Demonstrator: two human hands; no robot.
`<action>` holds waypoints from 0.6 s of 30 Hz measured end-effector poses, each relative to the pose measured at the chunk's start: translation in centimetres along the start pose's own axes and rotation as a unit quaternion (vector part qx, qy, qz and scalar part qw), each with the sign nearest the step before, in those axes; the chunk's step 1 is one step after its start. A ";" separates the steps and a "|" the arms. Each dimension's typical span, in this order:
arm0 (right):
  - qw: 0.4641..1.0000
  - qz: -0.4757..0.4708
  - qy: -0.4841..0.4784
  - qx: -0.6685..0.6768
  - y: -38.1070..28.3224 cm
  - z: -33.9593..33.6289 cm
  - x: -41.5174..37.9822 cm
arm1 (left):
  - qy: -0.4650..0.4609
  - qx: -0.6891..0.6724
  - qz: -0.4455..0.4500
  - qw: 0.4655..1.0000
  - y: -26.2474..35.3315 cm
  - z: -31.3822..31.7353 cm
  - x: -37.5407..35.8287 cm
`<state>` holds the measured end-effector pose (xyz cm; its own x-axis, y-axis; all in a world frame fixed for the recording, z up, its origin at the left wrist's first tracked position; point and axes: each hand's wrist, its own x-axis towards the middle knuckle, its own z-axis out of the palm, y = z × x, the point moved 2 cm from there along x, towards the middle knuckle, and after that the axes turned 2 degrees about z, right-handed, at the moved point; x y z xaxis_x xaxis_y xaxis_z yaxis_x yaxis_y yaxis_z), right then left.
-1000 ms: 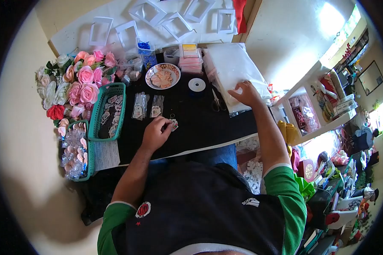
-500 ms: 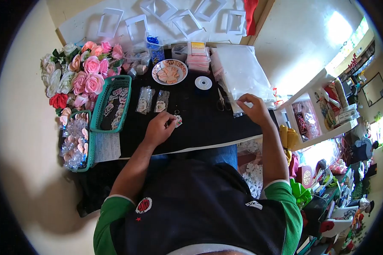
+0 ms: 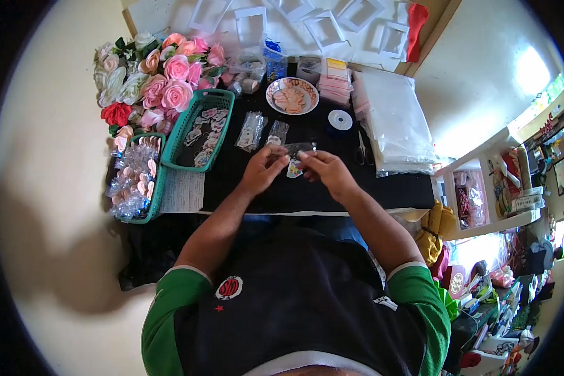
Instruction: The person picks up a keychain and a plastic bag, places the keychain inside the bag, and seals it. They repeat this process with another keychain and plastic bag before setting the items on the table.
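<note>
My left hand (image 3: 264, 170) and my right hand (image 3: 329, 175) meet over the near part of the black tabletop, fingers closed. Between them they pinch a small clear plastic bag (image 3: 299, 147). Just below the bag shows a flat, white keychain charm (image 3: 294, 170) with red and green printing, close to both thumbs. The fingers partly hide the top of the charm. Beyond my left hand lie bagged charms (image 3: 277, 132), with another group of packed charms (image 3: 251, 131) to their left.
A green basket (image 3: 169, 150) of loose charms and a fuller basket (image 3: 157, 191) stand left, beside artificial roses (image 3: 177, 95). Farther back are a patterned bowl (image 3: 313, 104), a ribbon spool (image 3: 339, 120), scissors (image 3: 360, 153) and a stack of plastic sheets (image 3: 398, 125).
My right hand has come left from the edge of the plastic stack to meet my left hand. A clear bag now shows between them above the charm. The camera view has shifted.
</note>
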<state>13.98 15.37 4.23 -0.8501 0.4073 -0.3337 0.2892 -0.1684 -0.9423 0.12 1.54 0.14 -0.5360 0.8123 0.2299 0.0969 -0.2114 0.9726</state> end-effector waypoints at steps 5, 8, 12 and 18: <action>0.988 -0.030 -0.028 -0.150 -0.3 0.6 1.0 | 0.134 -0.135 -0.097 0.977 -0.8 -2.4 0.4; 0.874 -0.176 0.023 -0.452 -1.5 -0.5 1.5 | 0.142 -0.206 -0.081 0.965 -1.4 -3.1 0.7; 0.838 -0.162 -0.001 -0.522 -0.9 0.0 1.7 | 0.140 -0.270 -0.094 0.948 -1.2 -3.3 0.7; 0.837 -0.110 -0.003 -0.535 -0.9 0.3 2.3 | 0.153 -0.352 -0.091 0.919 -1.2 -3.9 0.7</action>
<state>11.67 16.20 4.34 -0.9359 0.3176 -0.1526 0.3516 0.8127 -0.4646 -3.64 0.24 -1.03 -0.7106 0.7011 -0.0591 -0.5269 -0.4746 0.7051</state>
